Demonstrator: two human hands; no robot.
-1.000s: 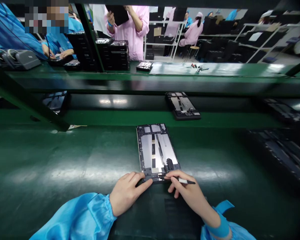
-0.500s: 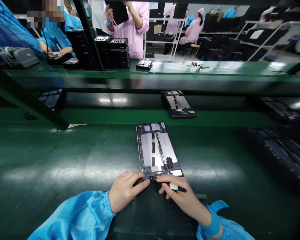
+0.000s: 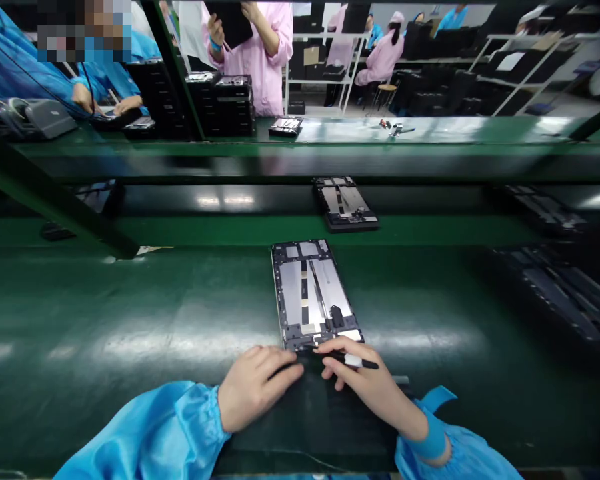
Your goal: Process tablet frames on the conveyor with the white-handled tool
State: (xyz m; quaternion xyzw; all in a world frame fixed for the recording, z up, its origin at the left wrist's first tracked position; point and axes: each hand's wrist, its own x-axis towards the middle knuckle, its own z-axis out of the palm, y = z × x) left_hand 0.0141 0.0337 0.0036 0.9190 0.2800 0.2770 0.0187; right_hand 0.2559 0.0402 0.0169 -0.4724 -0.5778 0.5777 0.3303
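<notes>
Right hand pinches one pen-like tool, black with a white band, between thumb and fingers, the far end over the near edge of one opened tablet. That tablet lies on the green bench, just beyond both hands. Left hand has its fingers loosely bent at the tablet's near left corner; whether it grips anything, I cannot tell. At least four similar units lie around: one unit ahead, two blurred units to the right, one partly hidden unit far left. Markings on the tablet are too small to read. Since half a second ago, the unit ahead has slid left.
</notes>
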